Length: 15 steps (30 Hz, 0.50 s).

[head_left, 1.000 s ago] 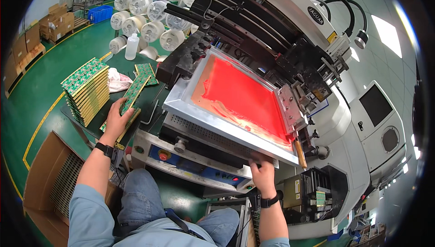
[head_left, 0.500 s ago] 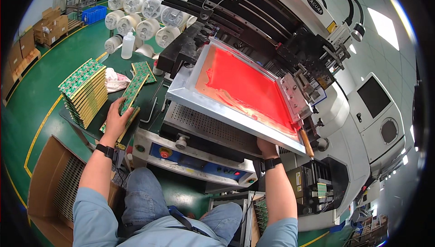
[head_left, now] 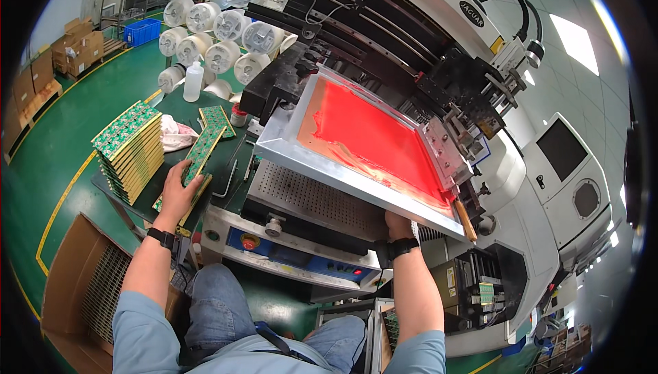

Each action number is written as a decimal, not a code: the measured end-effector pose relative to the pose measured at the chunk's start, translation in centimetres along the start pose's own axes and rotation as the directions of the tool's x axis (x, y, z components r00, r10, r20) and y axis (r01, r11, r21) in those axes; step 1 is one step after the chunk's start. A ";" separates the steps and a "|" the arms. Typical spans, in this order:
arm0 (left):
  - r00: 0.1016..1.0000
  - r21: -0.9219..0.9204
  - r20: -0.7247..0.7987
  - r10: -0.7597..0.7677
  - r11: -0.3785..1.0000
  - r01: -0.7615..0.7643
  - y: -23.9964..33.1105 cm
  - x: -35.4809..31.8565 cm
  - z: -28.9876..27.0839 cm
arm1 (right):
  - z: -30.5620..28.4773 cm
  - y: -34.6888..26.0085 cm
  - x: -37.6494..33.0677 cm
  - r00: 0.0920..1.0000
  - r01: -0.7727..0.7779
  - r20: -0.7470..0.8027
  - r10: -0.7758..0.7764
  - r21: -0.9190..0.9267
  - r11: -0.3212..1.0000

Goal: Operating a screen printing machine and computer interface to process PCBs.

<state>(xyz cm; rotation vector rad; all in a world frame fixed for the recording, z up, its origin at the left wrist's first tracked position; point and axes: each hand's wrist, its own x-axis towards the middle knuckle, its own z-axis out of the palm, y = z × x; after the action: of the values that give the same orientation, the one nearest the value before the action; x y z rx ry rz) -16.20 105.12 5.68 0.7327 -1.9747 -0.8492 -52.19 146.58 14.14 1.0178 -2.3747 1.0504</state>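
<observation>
My left hand (head_left: pixel 177 192) is at the dark side table, its fingers and thumb curved round the edges of a green circuit board panel (head_left: pixel 200 158). More boards lie under and beside that panel. Left of the hand stands a tall stack of green circuit board panels (head_left: pixel 130 151) with yellowish edges. My right hand (head_left: pixel 397 225) reaches beneath the silver-framed stencil screen (head_left: pixel 356 172), at the right end of the perforated metal bed (head_left: pixel 308 192). The frame hides its fingers. Bright red paste (head_left: pixel 373 144) covers most of the screen.
A printing machine's front panel (head_left: pixel 295 254) with a red knob runs before my knees. A wooden-handled spatula (head_left: pixel 465 221) leans at the frame's right corner. A clear bottle (head_left: pixel 193 81), a cloth (head_left: pixel 177 134) and a hex key (head_left: pixel 232 176) are on the side table. A cardboard box (head_left: pixel 79 271) stands lower left.
My right hand has shifted slightly left, further under the screen frame. My left hand stays at the board panel with little movement. The whole view has shifted a little.
</observation>
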 end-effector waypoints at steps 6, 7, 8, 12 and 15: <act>1.000 0.011 0.001 0.000 1.000 0.000 0.1 0.0 0.0 | -0.7 -0.3 0.0 0.995 -0.080 -0.022 0.095 0.379 0.922; 1.000 0.016 0.000 0.003 1.000 -0.003 0.1 0.0 0.1 | -0.9 0.0 0.0 0.995 -0.080 -0.024 0.096 0.383 0.920; 1.000 0.015 0.000 0.002 1.000 -0.002 0.2 -0.1 0.1 | -1.3 0.3 0.1 1.000 0.028 -0.017 -0.026 0.139 0.990; 1.000 0.028 -0.003 0.011 1.000 -0.011 0.3 -0.2 0.3 | -1.3 0.8 -0.1 0.958 0.282 0.062 -0.278 -0.363 0.888; 0.999 0.008 -0.001 0.033 0.999 -0.033 0.1 0.1 1.5 | -1.7 0.8 0.1 0.935 0.330 0.027 -0.355 -0.435 0.838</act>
<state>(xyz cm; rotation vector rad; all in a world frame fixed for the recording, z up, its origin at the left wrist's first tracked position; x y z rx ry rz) -17.54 105.48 5.18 0.7035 -1.9854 -0.8214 -52.79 148.25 14.91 1.1603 -2.1283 0.3854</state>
